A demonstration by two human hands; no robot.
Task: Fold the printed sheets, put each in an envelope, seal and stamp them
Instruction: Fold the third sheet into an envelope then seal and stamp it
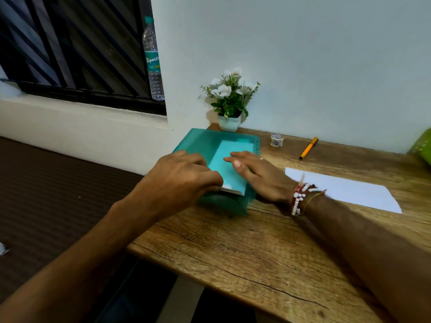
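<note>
A translucent green plastic folder (198, 141) lies at the desk's far left corner, with a stack of white sheets (233, 191) showing through it and sticking out at its near edge. My left hand (182, 176) is curled over the folder's left side, fingers pinching the near corner of the white sheets. My right hand (258, 176) rests flat on the folder's right part, fingers spread. To the right, a white envelope (345, 190) lies flat on the wood. A small roll of stamps or tape (276, 139) stands near the wall.
An orange pen (309, 148) lies by the wall. A white pot with artificial flowers (229, 101) stands at the desk's back left corner. A water bottle (152, 59) stands on the window ledge. A green object (422, 145) is at the right edge. Wooden desk (233, 248) edge runs near left.
</note>
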